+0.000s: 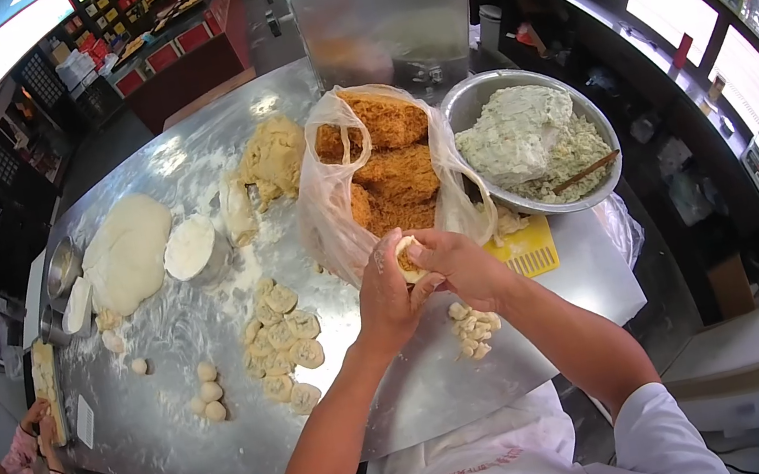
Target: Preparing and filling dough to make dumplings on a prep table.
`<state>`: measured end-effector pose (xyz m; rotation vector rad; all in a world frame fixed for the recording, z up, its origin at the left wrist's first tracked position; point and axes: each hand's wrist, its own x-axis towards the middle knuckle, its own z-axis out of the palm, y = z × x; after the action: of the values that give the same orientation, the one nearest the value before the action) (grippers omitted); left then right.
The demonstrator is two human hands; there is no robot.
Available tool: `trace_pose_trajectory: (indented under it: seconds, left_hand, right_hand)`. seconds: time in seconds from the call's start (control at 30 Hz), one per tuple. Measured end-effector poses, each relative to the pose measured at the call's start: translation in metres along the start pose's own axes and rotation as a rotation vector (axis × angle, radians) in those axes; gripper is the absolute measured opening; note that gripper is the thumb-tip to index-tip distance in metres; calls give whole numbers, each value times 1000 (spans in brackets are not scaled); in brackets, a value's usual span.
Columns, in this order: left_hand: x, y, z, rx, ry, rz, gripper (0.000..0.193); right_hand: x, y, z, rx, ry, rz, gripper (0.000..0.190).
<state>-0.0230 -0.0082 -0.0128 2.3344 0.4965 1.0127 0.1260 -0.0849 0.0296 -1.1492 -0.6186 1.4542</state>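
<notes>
My left hand and my right hand meet over the near side of the steel table. Between them they hold a pale dough wrapper cupped around some orange-brown filling. Just beyond, an open plastic bag holds clumps of shredded orange-brown filling, like meat floss. Flattened dough discs lie in a cluster left of my left hand. A small heap of dough pieces rests below my right hand. Beside that hand, a yellow plastic scraper lies partly under a steel bowl.
The steel bowl holds a pale, green-flecked mixture and a wooden stick. Leftward are a large dough mass, a container of white powder, dough balls and yellowish dough. Another person's hands work at the far left edge.
</notes>
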Motion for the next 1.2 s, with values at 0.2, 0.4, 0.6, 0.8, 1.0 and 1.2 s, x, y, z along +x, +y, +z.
trace_pose_trajectory:
  seconds: [0.2, 0.4, 0.6, 0.8, 1.0, 1.2]
  left_hand:
    - [-7, 5, 10, -386, 181, -100, 41]
    - [4, 39, 0, -886, 257, -516, 39]
    - [-3, 54, -7, -794, 186, -659, 47]
    - [-13, 53, -5, -804, 236, -653, 47]
    - [-17, 71, 0, -505, 375, -382, 42]
    - [-35, 66, -11, -193, 76, -223, 34]
  right_hand:
    - [-15, 8, 17, -192, 5, -123, 38]
    - [-40, 33, 27, -802, 248, -592, 48]
    - [-43, 31, 25, -825, 286, -477, 46]
    - [-52, 44, 31, -556, 194, -629, 49]
    - [-63, 63, 37, -116, 179, -281, 58]
    - [-69, 81, 41, -69, 126, -137, 68]
